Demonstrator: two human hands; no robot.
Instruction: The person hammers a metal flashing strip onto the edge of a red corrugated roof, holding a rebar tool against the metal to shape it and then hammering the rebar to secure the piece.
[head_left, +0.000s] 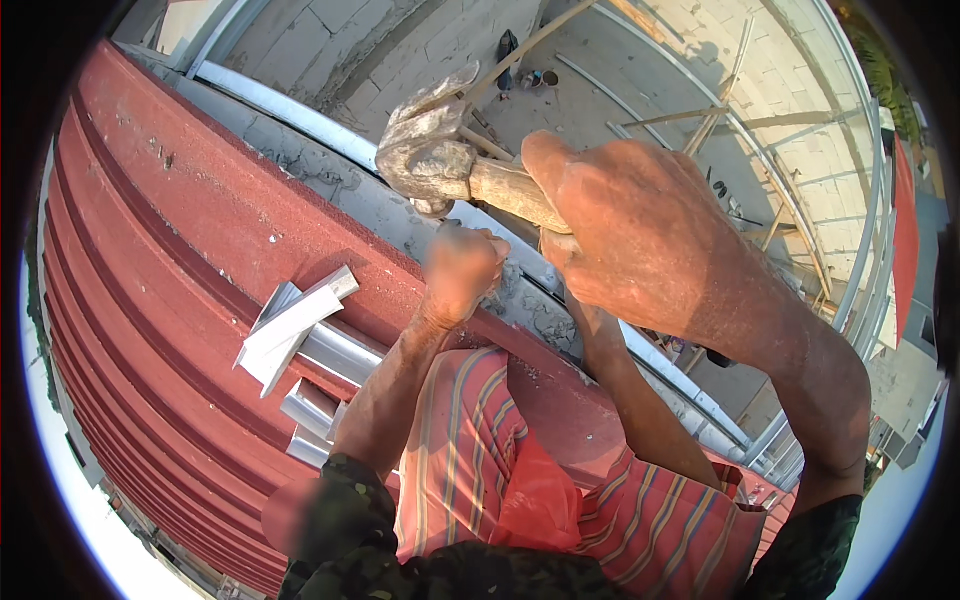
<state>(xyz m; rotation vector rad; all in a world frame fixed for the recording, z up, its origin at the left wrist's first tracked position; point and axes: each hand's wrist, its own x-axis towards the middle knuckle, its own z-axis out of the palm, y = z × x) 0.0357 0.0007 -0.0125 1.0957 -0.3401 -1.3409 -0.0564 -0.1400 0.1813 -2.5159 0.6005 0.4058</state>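
Observation:
My right hand (650, 235) is wrapped round the wooden handle of a worn claw hammer (425, 155). The hammer's metal head hangs over the wall edge, just above my left hand (465, 270). My left hand is closed at the rough grey top of the wall (400, 225), beside a pale metal channel (300, 115). Part of that hand is blurred, and what its fingers pinch, if anything, cannot be made out. Striped red cloth (465, 420) covers my legs, and one bare leg reaches over the wall top.
Red ribbed roof sheets (150, 230) spread along the left. Several silvery metal offcuts (300, 330) lie on them by my left forearm. Beyond the wall, the building drops to a floor far below, with wooden poles (530, 45), long metal strips (605, 90) and a bucket (550, 78).

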